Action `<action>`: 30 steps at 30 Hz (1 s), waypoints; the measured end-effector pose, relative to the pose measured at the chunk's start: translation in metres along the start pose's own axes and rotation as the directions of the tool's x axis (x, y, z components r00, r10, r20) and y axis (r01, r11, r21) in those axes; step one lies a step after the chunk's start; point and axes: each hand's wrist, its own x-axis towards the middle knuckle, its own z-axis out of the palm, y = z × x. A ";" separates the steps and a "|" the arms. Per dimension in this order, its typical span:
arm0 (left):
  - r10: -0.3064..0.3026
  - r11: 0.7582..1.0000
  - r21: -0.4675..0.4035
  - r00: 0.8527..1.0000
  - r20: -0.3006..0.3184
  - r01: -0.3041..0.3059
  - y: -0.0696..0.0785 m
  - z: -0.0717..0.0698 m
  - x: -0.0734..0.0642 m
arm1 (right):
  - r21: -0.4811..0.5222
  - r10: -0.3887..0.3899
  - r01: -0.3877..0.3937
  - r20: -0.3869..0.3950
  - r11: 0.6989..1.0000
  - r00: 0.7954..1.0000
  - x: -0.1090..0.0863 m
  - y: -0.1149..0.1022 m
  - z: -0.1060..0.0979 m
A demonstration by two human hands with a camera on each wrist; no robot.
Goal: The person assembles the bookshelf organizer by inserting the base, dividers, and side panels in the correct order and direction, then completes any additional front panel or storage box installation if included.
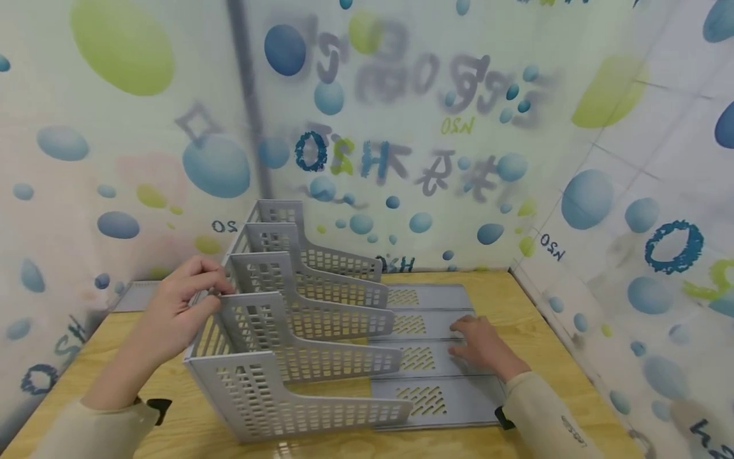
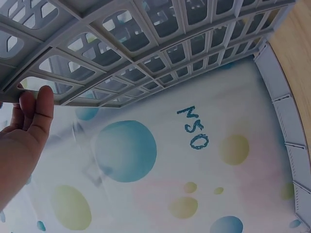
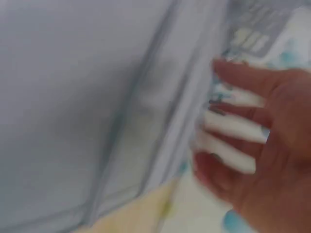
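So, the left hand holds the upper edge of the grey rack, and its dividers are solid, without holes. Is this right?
Not solid: the dividers have many openings, as the head view shows. The left hand does hold the grey rack by its upper edge.

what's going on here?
A person is handling a gray slotted rack on a wooden table. The left hand grips the rack's upper back edge. The right hand, fingers spread, is at the flat gray panels lying side by side by the rack's low end; I can't tell whether it touches them. The rack stands upright, its tall dividers in a row.
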 end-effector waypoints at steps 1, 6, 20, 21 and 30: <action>0.005 1.000 -0.009 1.000 -0.007 -0.005 0.000 -0.001 0.000 | 0.083 -0.101 0.099 0.021 0.992 0.995 -0.004 -0.008 -0.001; -0.011 1.000 -0.009 1.000 -0.010 0.011 0.000 -0.006 -0.002 | 0.480 -0.495 0.360 0.188 0.799 0.848 -0.026 -0.052 0.009; -0.029 0.995 -0.092 0.999 -0.029 0.027 -0.004 -0.017 -0.003 | 0.315 -0.642 0.625 -0.059 0.714 0.764 -0.036 -0.091 0.051; -0.035 0.995 -0.094 0.999 -0.025 0.032 -0.005 -0.018 -0.003 | 0.315 -0.646 0.630 -0.066 0.710 0.760 -0.036 -0.092 0.051; -0.005 0.996 -0.084 1.000 0.011 0.006 -0.009 -0.022 -0.003 | 0.266 -0.637 0.631 -0.074 0.729 0.767 -0.039 -0.096 0.057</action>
